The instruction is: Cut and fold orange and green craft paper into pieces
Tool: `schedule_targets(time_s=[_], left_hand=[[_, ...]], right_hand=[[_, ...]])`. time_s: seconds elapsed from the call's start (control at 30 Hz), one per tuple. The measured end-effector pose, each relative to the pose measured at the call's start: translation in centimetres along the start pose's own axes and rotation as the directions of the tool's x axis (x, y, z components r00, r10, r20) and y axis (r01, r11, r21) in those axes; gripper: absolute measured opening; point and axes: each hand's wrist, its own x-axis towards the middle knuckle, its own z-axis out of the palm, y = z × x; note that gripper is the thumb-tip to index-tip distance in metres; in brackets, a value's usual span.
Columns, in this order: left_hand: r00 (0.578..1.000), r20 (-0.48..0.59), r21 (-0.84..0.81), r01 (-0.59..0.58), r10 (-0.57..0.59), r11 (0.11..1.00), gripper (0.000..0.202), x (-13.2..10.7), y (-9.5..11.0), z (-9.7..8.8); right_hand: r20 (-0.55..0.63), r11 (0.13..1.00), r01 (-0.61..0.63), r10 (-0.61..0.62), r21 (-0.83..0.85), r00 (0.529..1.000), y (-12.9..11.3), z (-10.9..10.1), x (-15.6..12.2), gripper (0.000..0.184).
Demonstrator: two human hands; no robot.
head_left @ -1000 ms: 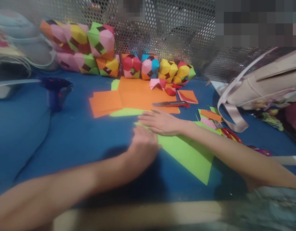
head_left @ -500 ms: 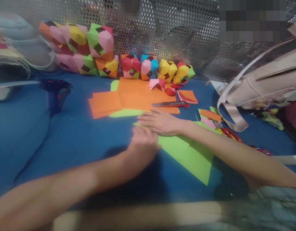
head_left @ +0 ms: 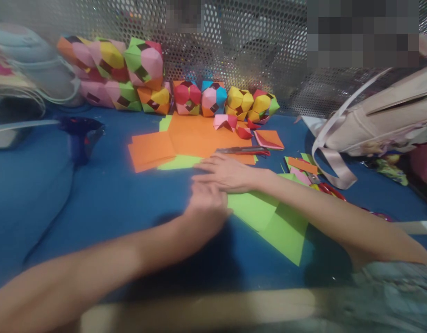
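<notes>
A light green paper sheet (head_left: 269, 222) lies on the blue table (head_left: 105, 194) in front of me. My right hand (head_left: 227, 173) rests flat on its far left end, fingers stretched out and pointing left. My left hand (head_left: 206, 208) presses on the sheet's near left corner just below the right hand, its fingers curled down and partly hidden. The two hands touch each other.
Orange paper sheets (head_left: 185, 138) lie behind the hands, with scissors (head_left: 243, 150) on them. Folded multicoloured paper balls (head_left: 147, 78) line the perforated metal wall. A blue glue gun (head_left: 79, 134) stands left. A pink bag (head_left: 380, 120), paper scraps and red-handled scissors (head_left: 329, 189) lie right.
The green sheet's near part has shifted slightly and a fold line shows in it. Both hands stay on its left end, nudged a little farther away.
</notes>
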Motion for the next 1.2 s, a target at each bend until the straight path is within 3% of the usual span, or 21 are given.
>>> schedule_targets(time_s=[0.33, 0.43, 0.57, 0.83, 1.2], left_hand=[[0.999, -0.041, -0.028, -0.017, 0.016, 0.999, 0.042, 0.0, -0.5, 0.2], [0.998, 0.029, -0.122, -0.046, 0.050, 0.991, 0.036, 0.3, -1.3, 0.3], [0.971, 0.211, -0.180, -0.071, 0.109, 0.981, 0.043, 1.1, -2.5, -0.1], [0.820, 0.547, -0.259, -0.026, 0.169, 0.965, 0.042, 3.3, -4.4, -2.9], [0.806, 0.584, -0.185, 0.019, 0.095, 0.983, 0.050, 3.8, -3.7, -3.9]], right_hand=[[-0.014, 0.996, -0.083, 0.084, 0.018, 0.996, -1.1, 0.2, -1.9, 0.049], [-0.058, 0.993, -0.119, 0.120, 0.021, 0.991, -1.7, 0.4, -2.4, 0.048], [-0.134, 0.987, -0.156, 0.158, 0.024, 0.978, -2.2, 0.9, -3.3, 0.048], [-0.136, 0.984, -0.175, 0.177, 0.026, 0.975, -3.3, 1.3, -5.6, 0.053], [-0.166, 0.971, -0.236, 0.239, 0.041, 0.957, -4.3, 2.1, -6.4, 0.056]])
